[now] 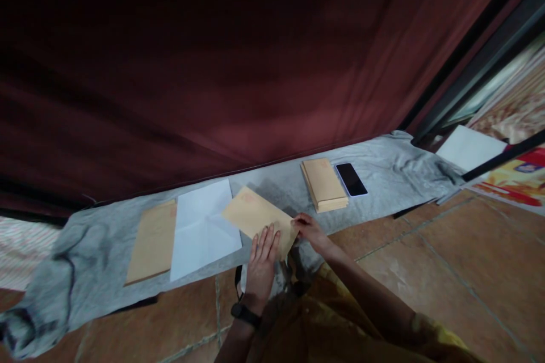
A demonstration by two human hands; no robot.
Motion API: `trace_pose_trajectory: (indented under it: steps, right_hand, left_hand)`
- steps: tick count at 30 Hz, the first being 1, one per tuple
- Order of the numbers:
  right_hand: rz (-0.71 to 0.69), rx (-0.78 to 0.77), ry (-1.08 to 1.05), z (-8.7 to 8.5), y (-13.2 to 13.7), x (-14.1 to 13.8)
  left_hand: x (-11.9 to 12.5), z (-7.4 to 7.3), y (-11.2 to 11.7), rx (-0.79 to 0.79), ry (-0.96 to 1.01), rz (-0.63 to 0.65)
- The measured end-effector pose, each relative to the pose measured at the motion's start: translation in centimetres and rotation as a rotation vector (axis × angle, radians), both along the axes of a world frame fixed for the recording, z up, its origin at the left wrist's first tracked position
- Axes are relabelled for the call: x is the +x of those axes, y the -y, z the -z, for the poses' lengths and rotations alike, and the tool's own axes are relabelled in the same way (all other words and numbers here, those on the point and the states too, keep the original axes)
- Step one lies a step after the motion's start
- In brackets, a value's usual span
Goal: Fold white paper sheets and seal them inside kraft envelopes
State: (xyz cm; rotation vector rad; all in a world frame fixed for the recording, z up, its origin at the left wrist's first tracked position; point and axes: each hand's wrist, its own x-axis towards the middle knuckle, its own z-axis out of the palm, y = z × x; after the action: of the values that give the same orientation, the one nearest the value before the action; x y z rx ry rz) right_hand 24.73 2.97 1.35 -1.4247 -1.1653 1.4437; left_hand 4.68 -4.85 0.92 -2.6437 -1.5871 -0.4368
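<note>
A tan paper envelope (251, 209) lies at a slant in front of me, over the near edge of the grey cloth. My left hand (261, 266) rests flat on its near part, fingers stretched out. At the envelope's right end my right hand (311, 231) is closed, its fingertips pinching the edge. Just left of the envelope is a creased white sheet of paper (200, 244). Beyond that sheet, more tan envelopes (151, 241) lie flat. A thick stack of tan envelopes (326, 180) sits to the right, past my right hand.
A phone (351, 180) with a dark screen lies right of the stack. Grey cloth (383, 164) covers the long narrow surface, which backs onto a dark red panel (264, 96). Tiled floor (447, 272) runs along the near side. Far right stand a dark metal frame and a colourful printed box (515, 181).
</note>
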Motion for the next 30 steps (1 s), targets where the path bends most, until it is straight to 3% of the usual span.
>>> trace_pose_trajectory:
  steps: [3,7,14,17,21,25,30]
  right_hand:
    - [0.242,-0.097,-0.245,1.0,0.9,0.1]
    - [0.348,-0.099,-0.308,2.4,1.0,-0.2]
    - [0.18,0.087,0.217,3.6,1.3,-0.1]
    - [0.119,0.317,0.466,3.3,1.5,0.1]
    - [-0.087,0.615,0.811,3.0,1.2,0.0]
    - [-0.231,0.693,0.957,3.4,1.0,-0.2]
    - [-0.266,0.671,1.04,4.2,1.6,-0.3]
  left_hand:
    - [0.2,-0.1,-2.2,-0.064,0.106,-0.013]
    - [0.6,1.1,-4.2,-0.192,0.275,-0.063]
    - [1.6,3.1,-5.4,-0.193,0.375,-0.171]
    - [1.8,3.1,-6.4,-0.161,0.315,-0.204]
    - [2.4,2.7,-8.2,-0.16,0.237,-0.234]
    - [3.1,2.4,-9.6,-0.222,0.179,-0.255]
    - [2.9,2.9,-9.7,-0.233,0.141,-0.224]
